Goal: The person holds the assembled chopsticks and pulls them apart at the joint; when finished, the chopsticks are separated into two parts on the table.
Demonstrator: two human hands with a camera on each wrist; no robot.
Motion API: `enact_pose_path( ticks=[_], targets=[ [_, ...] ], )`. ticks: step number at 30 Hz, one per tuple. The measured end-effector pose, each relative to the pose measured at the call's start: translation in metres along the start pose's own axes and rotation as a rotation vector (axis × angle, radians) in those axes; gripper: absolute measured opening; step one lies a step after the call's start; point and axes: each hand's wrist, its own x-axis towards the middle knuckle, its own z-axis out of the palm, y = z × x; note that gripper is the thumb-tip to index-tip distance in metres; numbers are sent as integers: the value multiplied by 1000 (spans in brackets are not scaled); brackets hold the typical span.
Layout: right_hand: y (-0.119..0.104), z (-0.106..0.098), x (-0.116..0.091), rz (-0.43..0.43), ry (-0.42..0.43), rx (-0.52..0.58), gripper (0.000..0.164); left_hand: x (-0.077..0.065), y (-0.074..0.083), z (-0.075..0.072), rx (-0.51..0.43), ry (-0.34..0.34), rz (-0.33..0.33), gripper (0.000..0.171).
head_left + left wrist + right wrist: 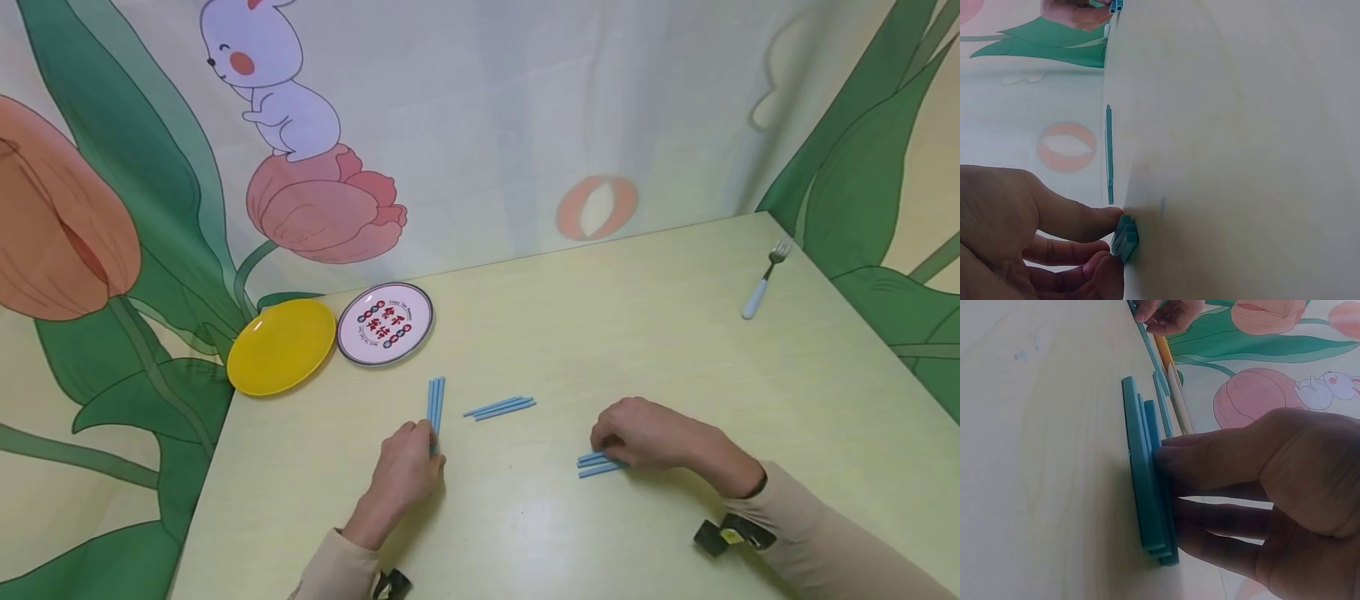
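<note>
In the head view my left hand (405,467) pinches a bundle of thin blue sticks (436,398) that point away from me. The left wrist view shows their ends (1125,239) between thumb and fingertips, close over the tabletop. My right hand (645,435) has its thumb and curled fingers on another group of blue sticks (596,472). From the right wrist, these sticks (1141,475) lie side by side with uneven ends, the thumb on one edge and fingers behind. Between both hands, three more blue sticks (498,407) lie slantwise on the table.
A yellow plate (281,346) and a white plate with red lettering (405,302) stand side by side at the back left. A fork with a pale handle (756,297) lies at the far right. A printed curtain (480,125) hangs along the back edge of the table (525,533).
</note>
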Motion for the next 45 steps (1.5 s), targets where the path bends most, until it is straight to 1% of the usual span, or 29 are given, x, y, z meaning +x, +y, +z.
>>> enact_pose_path(
  ticks=[10,17,21,27,36,45],
  targets=[
    [-1,-1,0,11,-5,13,12,3,-2,-3,5,-29,-16,22],
    [-2,-1,1,15,-6,16,12,3,-3,-4,15,-1,12,16],
    [-3,-2,0,9,-4,17,12,3,-2,-3,11,4,9,13],
    [-3,-2,1,-3,-2,1,12,3,1,-3,33,15,9,11],
    [-4,-4,3,17,-22,-20,11,5,1,-6,41,43,14,19],
    [-1,0,2,10,-16,-11,12,6,0,-7,24,22,10,19]
  ],
)
